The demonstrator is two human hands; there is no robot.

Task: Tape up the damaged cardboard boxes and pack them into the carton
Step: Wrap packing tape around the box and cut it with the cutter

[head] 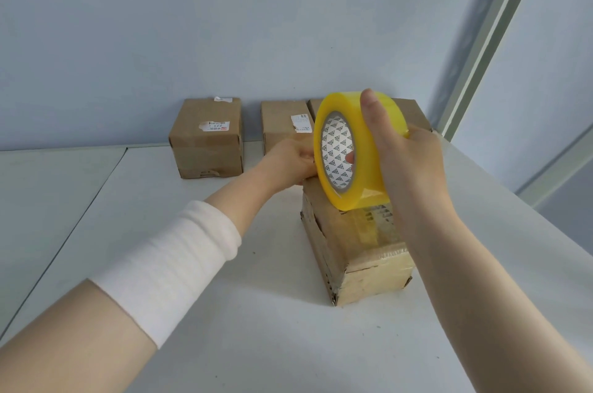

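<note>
Three boxes (pixel 207 136) behind; right hand (pixel 407 165) grips tape roll (pixel 364 177); left hand (pixel 293 161) holds near box (pixel 353 242).

Glossy yellow plastic tape roll (pixel 351 152), matt creased cardboard box (pixel 356 248).

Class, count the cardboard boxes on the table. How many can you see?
4. The near box lies under the tape roll; at the back stand the left box, the middle box and the right box, partly behind the roll. Others may be hidden.

Three boxes (pixel 207 136) line the wall; bare table (pixel 256 312) in front.
</note>
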